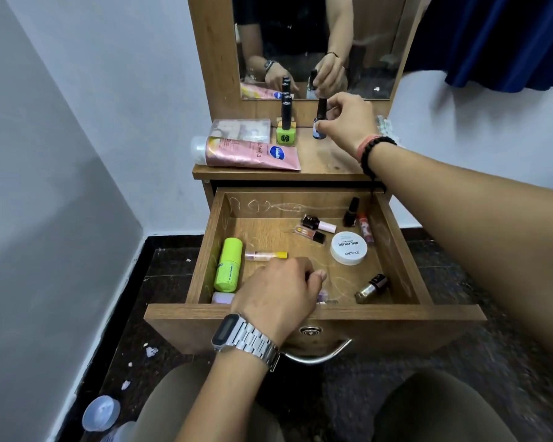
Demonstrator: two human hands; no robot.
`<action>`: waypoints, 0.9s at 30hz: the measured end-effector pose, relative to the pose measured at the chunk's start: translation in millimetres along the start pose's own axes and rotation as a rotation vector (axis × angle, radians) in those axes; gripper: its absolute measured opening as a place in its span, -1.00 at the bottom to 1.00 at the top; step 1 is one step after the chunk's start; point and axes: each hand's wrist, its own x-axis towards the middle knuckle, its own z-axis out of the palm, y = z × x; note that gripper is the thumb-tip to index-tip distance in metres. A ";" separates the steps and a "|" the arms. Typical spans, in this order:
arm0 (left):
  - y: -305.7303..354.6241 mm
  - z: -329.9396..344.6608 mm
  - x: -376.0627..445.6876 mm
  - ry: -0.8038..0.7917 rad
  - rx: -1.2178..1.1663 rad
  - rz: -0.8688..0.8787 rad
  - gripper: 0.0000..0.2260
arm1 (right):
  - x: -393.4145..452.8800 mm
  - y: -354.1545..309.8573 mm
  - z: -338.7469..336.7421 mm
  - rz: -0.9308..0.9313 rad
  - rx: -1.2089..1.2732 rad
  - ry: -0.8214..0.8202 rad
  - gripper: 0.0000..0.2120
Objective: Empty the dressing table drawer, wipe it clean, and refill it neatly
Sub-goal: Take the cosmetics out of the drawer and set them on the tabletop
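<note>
Drawer (313,309) pulled fully out below the desk (320,161), holding a lime bottle (227,264), a white nail-polish-remover jar (348,248), several small polish bottles and tubes. Left hand (278,291) low inside at the front, fingers curled over something small and lilac, grip itself hidden. Right hand (348,121) up on the desk, fingers pinching an upright blue-labelled polish bottle (320,122), just beside a green polish bottle (285,132). Pink Vaseline tube (249,153) lying at the left.
</note>
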 end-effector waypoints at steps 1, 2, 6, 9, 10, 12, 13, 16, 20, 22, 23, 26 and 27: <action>0.3 0.4 -0.4 0.005 -0.005 0.002 -0.73 | 5.2 2.2 4.5 0.006 -0.004 -0.001 -0.82; 0.9 0.7 -0.6 0.012 -0.007 0.004 -0.74 | 9.8 3.8 8.3 0.013 -0.012 -0.003 -0.82; 1.1 1.8 0.0 0.037 0.000 -0.014 -0.73 | 24.9 11.6 24.1 0.035 -0.066 -0.006 -0.82; 1.3 2.3 -0.7 0.033 0.010 -0.022 -0.72 | 29.9 15.2 32.6 0.049 -0.095 0.004 -0.81; 1.6 2.2 -1.5 0.030 0.008 -0.026 -0.72 | 30.4 15.8 34.8 0.048 -0.095 0.011 -0.80; 2.5 2.0 -1.6 0.026 0.010 -0.035 -0.73 | 31.2 16.3 38.9 0.041 -0.083 0.019 -0.75; 2.5 1.9 -1.8 0.026 0.013 -0.039 -0.73 | 31.3 16.5 40.9 0.040 -0.073 0.020 -0.73; 3.3 1.2 -2.9 0.035 0.014 -0.050 -0.71 | 33.1 18.0 45.3 0.055 -0.031 0.031 -0.72; 4.6 0.3 -3.1 0.050 0.021 -0.038 -0.71 | 37.4 17.7 46.6 0.100 0.008 0.034 -0.73; 3.1 0.1 -2.9 0.035 0.008 -0.046 -0.71 | 37.8 18.3 46.6 0.122 0.004 0.019 -0.72; 2.9 0.0 -2.9 0.023 -0.004 -0.051 -0.71 | 37.8 18.2 45.1 0.128 -0.002 0.015 -0.72; 2.8 -0.3 -1.7 0.009 -0.023 -0.052 -0.73 | 32.9 15.6 33.2 0.100 -0.037 0.039 -0.75; 2.4 0.3 -0.3 0.002 -0.026 -0.050 -0.74 | 28.8 14.4 26.4 0.069 -0.045 0.057 -0.78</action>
